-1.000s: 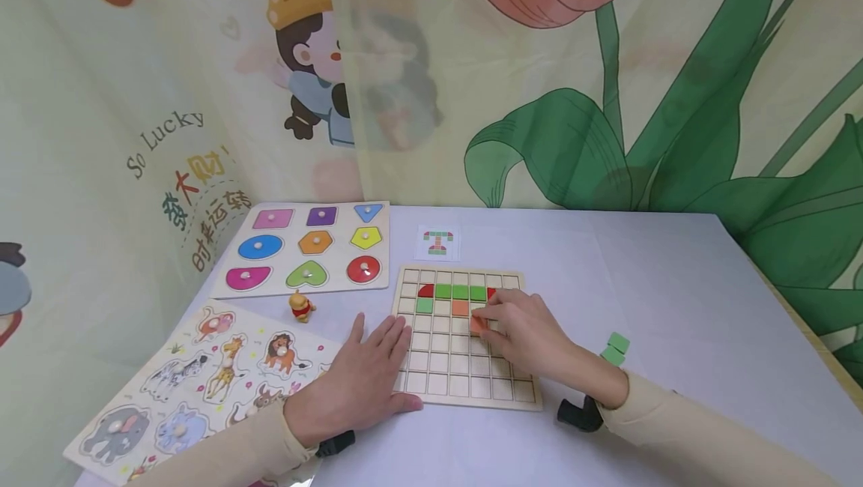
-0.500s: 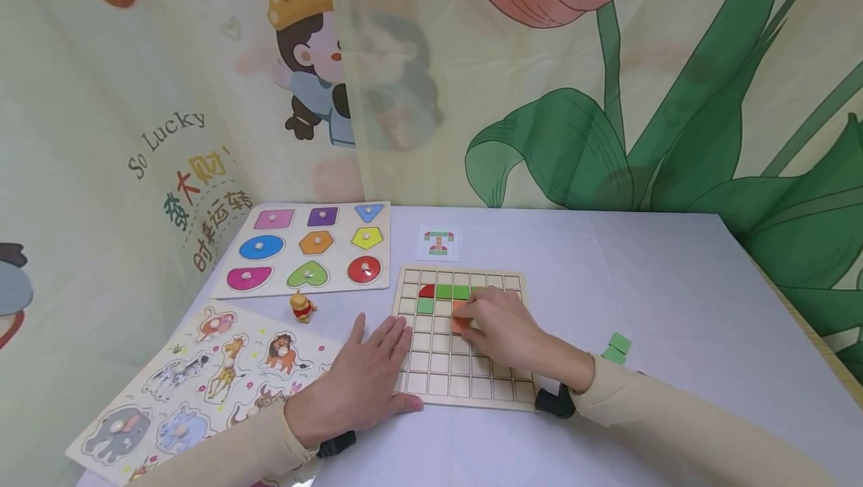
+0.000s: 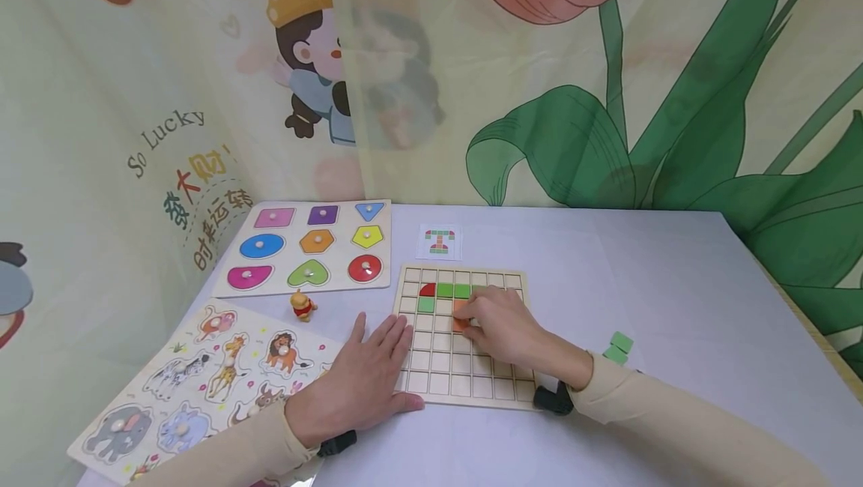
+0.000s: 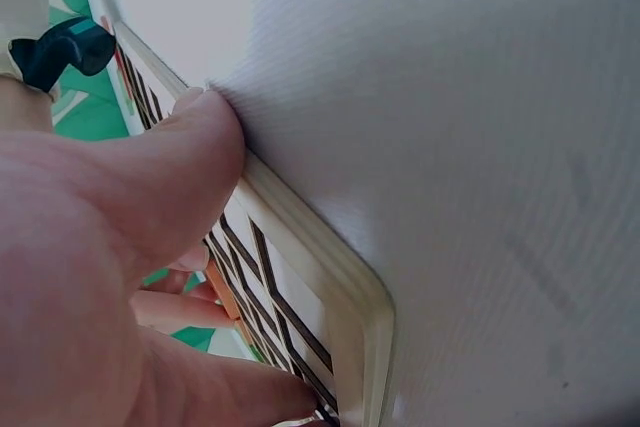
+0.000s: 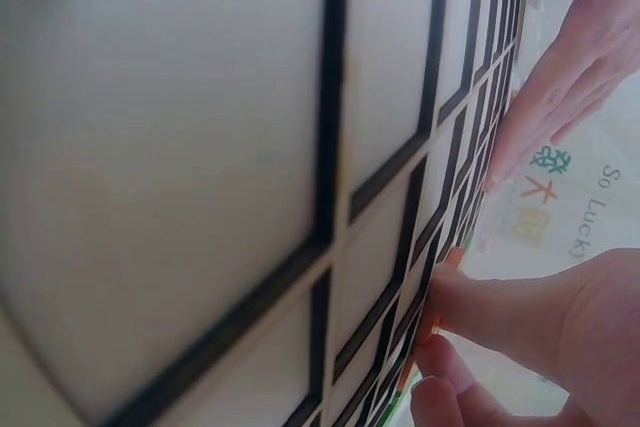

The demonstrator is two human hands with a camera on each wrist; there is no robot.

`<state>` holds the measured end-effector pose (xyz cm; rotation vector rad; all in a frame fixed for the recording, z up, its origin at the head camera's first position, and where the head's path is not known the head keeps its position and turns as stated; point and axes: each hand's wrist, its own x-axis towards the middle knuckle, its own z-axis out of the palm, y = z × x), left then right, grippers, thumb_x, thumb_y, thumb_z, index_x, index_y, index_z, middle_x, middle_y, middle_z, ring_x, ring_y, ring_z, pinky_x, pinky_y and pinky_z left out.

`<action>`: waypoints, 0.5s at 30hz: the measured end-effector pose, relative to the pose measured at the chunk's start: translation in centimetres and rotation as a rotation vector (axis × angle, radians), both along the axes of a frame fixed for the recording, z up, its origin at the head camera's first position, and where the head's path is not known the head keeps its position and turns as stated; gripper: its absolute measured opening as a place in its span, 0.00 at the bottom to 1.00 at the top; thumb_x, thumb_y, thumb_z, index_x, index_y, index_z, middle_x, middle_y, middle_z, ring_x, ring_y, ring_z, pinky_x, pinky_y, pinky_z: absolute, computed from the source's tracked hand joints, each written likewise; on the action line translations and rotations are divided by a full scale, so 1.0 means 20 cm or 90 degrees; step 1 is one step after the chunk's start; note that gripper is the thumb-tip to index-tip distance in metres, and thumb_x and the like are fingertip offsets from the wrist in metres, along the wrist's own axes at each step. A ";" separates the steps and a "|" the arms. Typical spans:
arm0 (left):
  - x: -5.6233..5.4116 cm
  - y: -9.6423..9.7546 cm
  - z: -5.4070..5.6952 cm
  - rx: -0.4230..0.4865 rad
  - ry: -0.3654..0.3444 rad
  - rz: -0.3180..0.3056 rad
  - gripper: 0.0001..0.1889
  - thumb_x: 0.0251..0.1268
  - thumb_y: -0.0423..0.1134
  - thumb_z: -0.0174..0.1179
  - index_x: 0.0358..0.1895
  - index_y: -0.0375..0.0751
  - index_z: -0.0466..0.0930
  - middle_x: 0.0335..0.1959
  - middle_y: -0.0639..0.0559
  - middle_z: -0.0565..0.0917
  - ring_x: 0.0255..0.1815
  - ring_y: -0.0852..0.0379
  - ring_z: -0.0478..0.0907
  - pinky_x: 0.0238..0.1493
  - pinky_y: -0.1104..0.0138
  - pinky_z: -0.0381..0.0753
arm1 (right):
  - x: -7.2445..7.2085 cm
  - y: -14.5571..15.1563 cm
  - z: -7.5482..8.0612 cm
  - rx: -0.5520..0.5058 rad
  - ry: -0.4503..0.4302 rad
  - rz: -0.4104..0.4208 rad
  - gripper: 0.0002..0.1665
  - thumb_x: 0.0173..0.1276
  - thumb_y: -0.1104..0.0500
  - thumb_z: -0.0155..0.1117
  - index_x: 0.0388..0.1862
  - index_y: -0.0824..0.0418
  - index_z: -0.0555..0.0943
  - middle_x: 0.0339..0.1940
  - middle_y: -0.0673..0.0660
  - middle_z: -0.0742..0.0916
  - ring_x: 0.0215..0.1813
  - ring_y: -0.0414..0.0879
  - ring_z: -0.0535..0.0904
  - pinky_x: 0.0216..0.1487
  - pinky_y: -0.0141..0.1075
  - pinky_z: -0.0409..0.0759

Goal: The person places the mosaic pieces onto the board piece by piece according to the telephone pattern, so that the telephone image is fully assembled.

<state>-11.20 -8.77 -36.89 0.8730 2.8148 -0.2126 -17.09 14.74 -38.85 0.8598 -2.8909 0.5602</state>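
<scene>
Between pinching fingers of the right hand, we see an orange square tile at the pale wooden grid board; green square tiles laid beyond, nearer cells bare, two loose green squares rightward; left hand flat.

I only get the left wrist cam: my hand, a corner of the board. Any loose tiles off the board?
Observer: Yes. The head view shows two loose green tiles on the table, right of the grid board.

Operator: OK. Anything just past the board's far edge?

Observer: A small card with a T-shaped pattern in red, green and orange.

Operator: Any red on the board?

Observer: One red tile with a rounded corner shows near the upper left. The right hand hides part of that row, so I can't rule out more.
</scene>
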 end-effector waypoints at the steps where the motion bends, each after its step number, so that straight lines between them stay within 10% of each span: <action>1: 0.00 0.00 0.00 0.001 -0.001 0.001 0.51 0.64 0.73 0.55 0.78 0.37 0.62 0.81 0.42 0.65 0.83 0.46 0.60 0.79 0.39 0.57 | 0.00 0.00 0.00 0.003 0.001 -0.001 0.13 0.59 0.64 0.79 0.44 0.56 0.93 0.32 0.49 0.90 0.34 0.41 0.79 0.32 0.29 0.72; 15: 0.00 0.00 0.00 0.004 -0.004 0.003 0.51 0.64 0.73 0.56 0.78 0.37 0.62 0.81 0.42 0.65 0.83 0.46 0.60 0.79 0.39 0.56 | 0.02 0.00 0.01 0.032 -0.019 -0.012 0.14 0.60 0.65 0.77 0.46 0.57 0.92 0.35 0.52 0.87 0.36 0.44 0.77 0.35 0.34 0.72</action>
